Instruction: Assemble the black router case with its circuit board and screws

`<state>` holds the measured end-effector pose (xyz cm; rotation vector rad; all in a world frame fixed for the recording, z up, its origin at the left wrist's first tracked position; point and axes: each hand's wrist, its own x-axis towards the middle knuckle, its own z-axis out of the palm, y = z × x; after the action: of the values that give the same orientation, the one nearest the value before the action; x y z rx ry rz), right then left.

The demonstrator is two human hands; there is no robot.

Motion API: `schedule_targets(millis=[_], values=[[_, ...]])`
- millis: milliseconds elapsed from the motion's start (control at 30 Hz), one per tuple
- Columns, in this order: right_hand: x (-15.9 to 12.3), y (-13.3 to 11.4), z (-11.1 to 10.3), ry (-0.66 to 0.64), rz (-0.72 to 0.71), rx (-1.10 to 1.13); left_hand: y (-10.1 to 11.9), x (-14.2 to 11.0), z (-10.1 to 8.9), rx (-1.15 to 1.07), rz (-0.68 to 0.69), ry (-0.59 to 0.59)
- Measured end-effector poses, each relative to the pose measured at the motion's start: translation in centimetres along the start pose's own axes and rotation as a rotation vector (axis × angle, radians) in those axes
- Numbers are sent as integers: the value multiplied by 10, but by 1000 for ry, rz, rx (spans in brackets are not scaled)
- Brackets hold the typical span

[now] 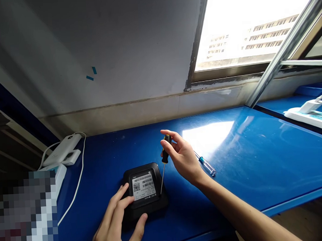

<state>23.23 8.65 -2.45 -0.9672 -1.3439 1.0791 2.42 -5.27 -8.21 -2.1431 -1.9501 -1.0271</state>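
Observation:
A black square electronic box (pixel 146 207) lies on the blue table with its underside up, bearing a white label (pixel 144 187) with a QR code and barcodes. My left hand (pixel 119 216) holds the box at its near left corner, fingers on the top and thumb along the front edge. In my right hand (pixel 180 152) is a screwdriver (pixel 165 154) with a black and yellow handle, gripped in the fingers. Its shaft slants down, and the tip is at the right side of the box's recessed panel. Whether it sits in a screw is too small to tell.
A second screwdriver (pixel 206 166) with a clear blue handle lies behind my right wrist. At the left, white adapters (pixel 62 149) and a cable (pixel 79 186) rest on the table (pixel 246 159). Another power strip (pixel 312 117) is at far right, past a metal post (pixel 271 64).

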Motion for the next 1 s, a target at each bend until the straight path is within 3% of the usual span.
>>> schedule_targets(millis=[100,267,533,800,1000], values=[[-2,0,0,27,-39,-18,-1,1,-1,5,48,-5],[-3,-2,1,36,-68,13,3,0,0,15,-47,-4],[-5,-5,2,-6,-87,39,-5,5,-4,86,107,3],[-8,-4,3,-8,-158,22,-3,5,-4,87,130,4],[-10,-5,-1,-19,-188,-12,4,-1,1,16,-25,40]])
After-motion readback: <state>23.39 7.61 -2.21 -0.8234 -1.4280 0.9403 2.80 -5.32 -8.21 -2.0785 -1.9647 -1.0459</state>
